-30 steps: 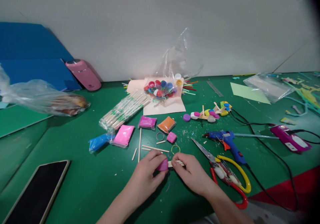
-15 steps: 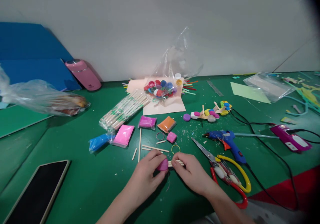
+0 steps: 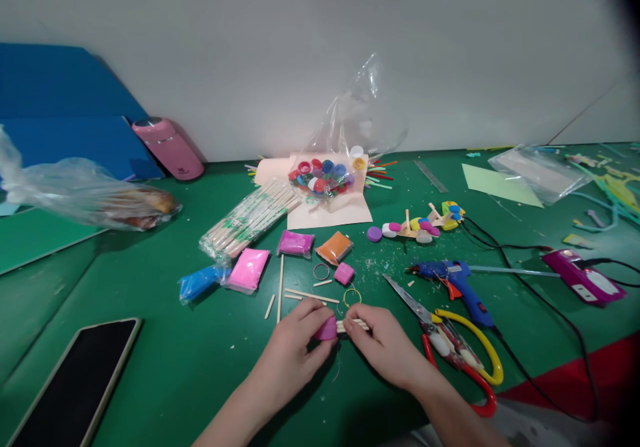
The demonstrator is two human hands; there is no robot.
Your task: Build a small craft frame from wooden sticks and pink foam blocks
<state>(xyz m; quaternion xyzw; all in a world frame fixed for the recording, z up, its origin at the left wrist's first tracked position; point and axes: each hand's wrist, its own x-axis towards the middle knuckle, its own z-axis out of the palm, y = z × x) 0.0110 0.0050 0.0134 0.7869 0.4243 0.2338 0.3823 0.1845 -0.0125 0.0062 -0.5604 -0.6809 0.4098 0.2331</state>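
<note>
My left hand pinches a lump of purple-pink clay between thumb and fingers. Out of its right side runs a small bundle of pale wooden sticks, and my right hand is closed around the other end of them. Fingers hide part of the clay and most of the bundle. Just beyond my hands lie loose cut sticks, a yellow ring, a dark ring and a small pink clay block.
Right of my hands lie scissors and a blue glue gun with a trailing cord. Packs of clay, bagged chopsticks and a bag of bottle caps stand farther back. At left is a phone.
Both hands keep the same hold on the clay and the sticks. The whole view has shifted very slightly; nothing else visibly differs.
</note>
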